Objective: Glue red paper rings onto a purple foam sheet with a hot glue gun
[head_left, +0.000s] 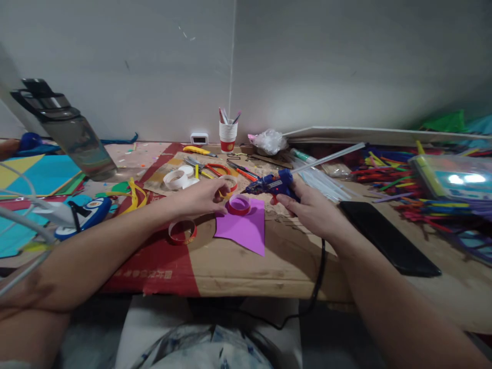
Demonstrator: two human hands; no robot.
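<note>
My right hand is wrapped round a blue hot glue gun with a clear glue stick jutting from its back; the nozzle points left, just above a red ring. That ring stands on a purple paper sheet. My left hand has its fingers curled and pinched beside the ring, touching it or a second ring behind it; I cannot tell which. Another red ring lies on the cardboard nearer to me.
A black phone lies right of my right hand. Scissors, white tape rolls, a paper cup of pens and a yellow cutter sit behind. Coloured sticks pile at right, a water bottle and coloured paper at left.
</note>
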